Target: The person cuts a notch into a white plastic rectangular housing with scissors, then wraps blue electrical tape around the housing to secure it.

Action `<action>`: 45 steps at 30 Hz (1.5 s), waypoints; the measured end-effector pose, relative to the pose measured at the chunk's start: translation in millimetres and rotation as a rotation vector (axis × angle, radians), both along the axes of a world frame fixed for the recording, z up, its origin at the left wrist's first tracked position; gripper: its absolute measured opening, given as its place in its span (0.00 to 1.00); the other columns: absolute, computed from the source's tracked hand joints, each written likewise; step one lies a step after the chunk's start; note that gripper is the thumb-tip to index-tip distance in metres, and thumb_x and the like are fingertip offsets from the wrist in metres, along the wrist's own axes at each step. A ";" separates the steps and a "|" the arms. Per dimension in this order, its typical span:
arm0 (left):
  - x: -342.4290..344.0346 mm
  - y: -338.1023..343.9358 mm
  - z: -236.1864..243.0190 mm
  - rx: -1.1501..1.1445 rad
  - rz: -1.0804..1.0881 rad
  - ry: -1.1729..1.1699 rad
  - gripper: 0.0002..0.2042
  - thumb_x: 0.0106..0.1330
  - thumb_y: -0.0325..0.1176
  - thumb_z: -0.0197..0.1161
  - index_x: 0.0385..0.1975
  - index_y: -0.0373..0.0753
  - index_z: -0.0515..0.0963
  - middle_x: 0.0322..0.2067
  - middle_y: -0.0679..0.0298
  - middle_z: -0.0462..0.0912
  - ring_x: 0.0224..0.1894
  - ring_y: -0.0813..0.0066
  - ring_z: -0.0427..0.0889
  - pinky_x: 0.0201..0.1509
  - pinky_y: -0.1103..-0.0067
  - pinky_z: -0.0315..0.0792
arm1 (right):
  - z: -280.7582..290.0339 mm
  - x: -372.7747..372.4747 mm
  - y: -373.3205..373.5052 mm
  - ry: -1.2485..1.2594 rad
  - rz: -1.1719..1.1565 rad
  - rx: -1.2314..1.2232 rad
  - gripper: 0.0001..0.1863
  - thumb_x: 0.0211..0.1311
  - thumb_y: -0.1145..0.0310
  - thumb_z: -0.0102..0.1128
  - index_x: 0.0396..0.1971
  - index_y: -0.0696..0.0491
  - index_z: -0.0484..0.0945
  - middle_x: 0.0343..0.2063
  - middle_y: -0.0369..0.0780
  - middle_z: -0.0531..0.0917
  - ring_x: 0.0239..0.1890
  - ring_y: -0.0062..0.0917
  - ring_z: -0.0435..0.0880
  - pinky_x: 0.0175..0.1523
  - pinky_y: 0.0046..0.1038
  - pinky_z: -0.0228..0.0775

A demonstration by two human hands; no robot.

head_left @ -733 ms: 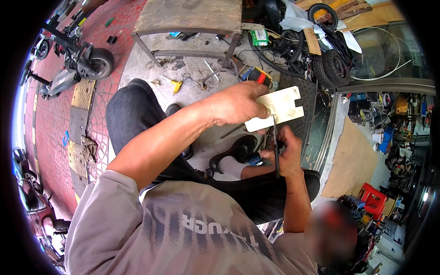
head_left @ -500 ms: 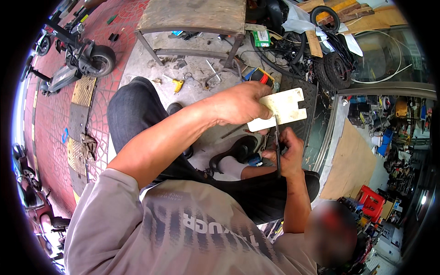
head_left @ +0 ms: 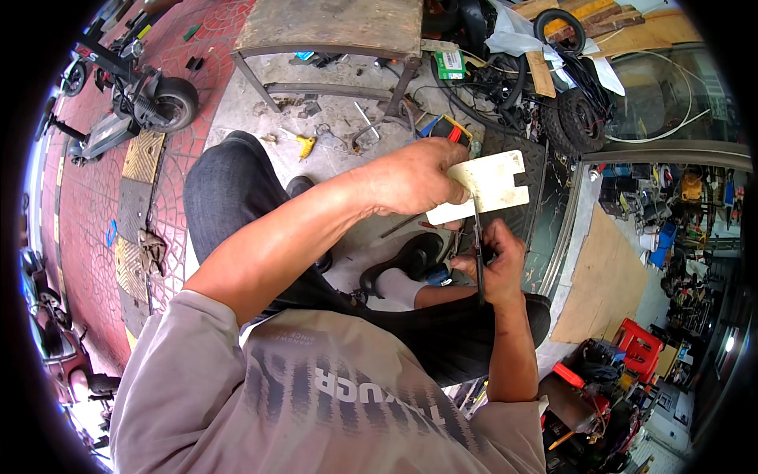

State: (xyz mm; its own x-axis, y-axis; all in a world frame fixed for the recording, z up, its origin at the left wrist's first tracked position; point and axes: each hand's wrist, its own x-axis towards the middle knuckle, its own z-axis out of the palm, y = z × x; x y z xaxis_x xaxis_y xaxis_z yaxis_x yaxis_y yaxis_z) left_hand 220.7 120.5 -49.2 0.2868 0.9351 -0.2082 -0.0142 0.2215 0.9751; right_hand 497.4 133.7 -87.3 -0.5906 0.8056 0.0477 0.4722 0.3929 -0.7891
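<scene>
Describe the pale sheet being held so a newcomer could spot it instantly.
Start at the worn table at the top, then drop right to the left hand. It pinches a cream flat sheet, the only pale notched piece, with scissors below it.

Packages and labels I can pick out from the head view

Far up the scene, just right of the worn tabletop [head_left: 339, 28], I see a small green box [head_left: 451, 65] with a white label patch on its face, lying among dark cables. On my near right, low down, a red crate [head_left: 638, 346] stands on the floor, boxy and open-sided. On the right, shelves hold small blue and yellow containers [head_left: 667, 229], too small for me to tell apart.
</scene>
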 end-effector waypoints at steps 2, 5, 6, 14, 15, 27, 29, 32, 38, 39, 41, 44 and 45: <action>0.5 0.2 -1.6 0.010 0.000 0.003 0.18 0.66 0.27 0.69 0.53 0.24 0.80 0.44 0.49 0.89 0.46 0.66 0.87 0.54 0.69 0.79 | 4.6 -1.7 -0.8 -0.015 -0.002 -0.012 0.36 0.40 0.49 0.92 0.24 0.53 0.68 0.16 0.34 0.70 0.20 0.18 0.65 0.25 0.26 0.60; 1.6 0.8 -5.1 0.033 0.008 0.049 0.19 0.66 0.27 0.69 0.54 0.24 0.80 0.44 0.49 0.89 0.47 0.65 0.87 0.55 0.69 0.79 | 3.4 -0.8 -0.5 -0.013 0.006 -0.008 0.35 0.40 0.51 0.93 0.23 0.53 0.67 0.16 0.34 0.71 0.20 0.18 0.65 0.25 0.26 0.60; 2.0 0.9 -7.0 0.053 0.017 0.042 0.19 0.67 0.27 0.69 0.54 0.23 0.80 0.44 0.50 0.89 0.47 0.65 0.87 0.54 0.69 0.79 | 2.0 0.2 -0.5 -0.003 0.005 -0.031 0.35 0.41 0.52 0.93 0.24 0.53 0.68 0.16 0.33 0.71 0.20 0.17 0.65 0.25 0.26 0.60; 12.7 -0.6 -8.3 -0.224 0.052 -0.371 0.20 0.74 0.30 0.65 0.60 0.24 0.76 0.45 0.52 0.89 0.41 0.66 0.91 0.46 0.72 0.86 | -7.3 -0.4 -1.2 0.345 0.012 -0.499 0.37 0.50 0.46 0.88 0.44 0.58 0.76 0.31 0.32 0.78 0.34 0.15 0.76 0.40 0.20 0.69; 17.5 -0.6 -11.9 -0.230 0.083 -0.410 0.20 0.76 0.33 0.65 0.61 0.26 0.76 0.46 0.53 0.89 0.44 0.66 0.91 0.44 0.71 0.87 | -5.3 -0.5 -0.2 0.384 0.024 -0.550 0.41 0.50 0.41 0.86 0.47 0.58 0.75 0.37 0.34 0.79 0.39 0.17 0.78 0.45 0.20 0.70; 29.9 -10.9 -14.7 -0.220 0.000 -0.603 0.21 0.71 0.32 0.72 0.61 0.32 0.80 0.49 0.57 0.89 0.53 0.68 0.88 0.62 0.70 0.79 | 23.8 6.2 -6.4 0.345 0.121 -0.778 0.67 0.47 0.21 0.73 0.72 0.62 0.65 0.51 0.40 0.81 0.50 0.26 0.80 0.57 0.31 0.72; 31.4 -12.1 -14.7 -0.180 0.030 -0.511 0.20 0.72 0.32 0.72 0.60 0.32 0.80 0.49 0.58 0.89 0.52 0.69 0.88 0.60 0.70 0.80 | 26.0 3.4 -8.2 0.314 0.124 -0.823 0.69 0.41 0.18 0.74 0.71 0.61 0.67 0.48 0.39 0.83 0.49 0.26 0.82 0.55 0.31 0.73; 36.0 -16.1 -15.1 -0.077 0.030 -0.479 0.18 0.74 0.31 0.70 0.59 0.30 0.79 0.48 0.59 0.89 0.50 0.73 0.87 0.57 0.73 0.80 | 26.9 2.4 -10.4 0.287 0.206 -0.738 0.67 0.52 0.21 0.69 0.77 0.61 0.58 0.49 0.41 0.80 0.46 0.26 0.79 0.56 0.31 0.72; 44.6 -20.7 -7.1 -0.043 0.070 -0.398 0.16 0.76 0.31 0.69 0.58 0.31 0.80 0.48 0.62 0.89 0.50 0.77 0.85 0.56 0.76 0.80 | 29.7 9.8 -6.5 0.211 0.239 -0.782 0.64 0.56 0.29 0.71 0.79 0.60 0.56 0.53 0.44 0.80 0.50 0.29 0.80 0.60 0.33 0.71; 46.3 -21.8 -6.2 -0.032 0.085 -0.399 0.16 0.76 0.32 0.69 0.58 0.31 0.81 0.48 0.62 0.89 0.50 0.77 0.85 0.56 0.76 0.80 | 34.1 7.4 -6.7 0.198 0.213 -0.776 0.61 0.56 0.33 0.72 0.78 0.60 0.56 0.55 0.45 0.80 0.53 0.31 0.80 0.63 0.33 0.70; 50.2 -24.3 -5.1 -0.009 0.112 -0.402 0.16 0.76 0.32 0.69 0.57 0.32 0.81 0.47 0.63 0.89 0.49 0.78 0.85 0.55 0.76 0.80 | 45.3 3.1 -7.3 0.180 0.176 -0.758 0.57 0.56 0.41 0.72 0.78 0.60 0.58 0.59 0.47 0.79 0.59 0.34 0.79 0.67 0.34 0.68; 49.2 -25.2 -5.8 0.007 0.102 -0.390 0.16 0.76 0.32 0.69 0.58 0.33 0.81 0.47 0.64 0.89 0.49 0.78 0.85 0.55 0.77 0.80 | 48.5 0.8 -6.1 0.177 0.170 -0.720 0.53 0.54 0.52 0.71 0.77 0.61 0.61 0.63 0.49 0.79 0.65 0.36 0.78 0.71 0.36 0.65; 50.3 -25.9 -5.2 0.034 0.110 -0.393 0.15 0.76 0.31 0.68 0.58 0.32 0.81 0.46 0.62 0.89 0.46 0.77 0.87 0.50 0.77 0.82 | 48.4 1.1 -5.8 0.174 0.170 -0.709 0.52 0.53 0.55 0.70 0.76 0.61 0.61 0.64 0.49 0.79 0.66 0.37 0.77 0.72 0.36 0.65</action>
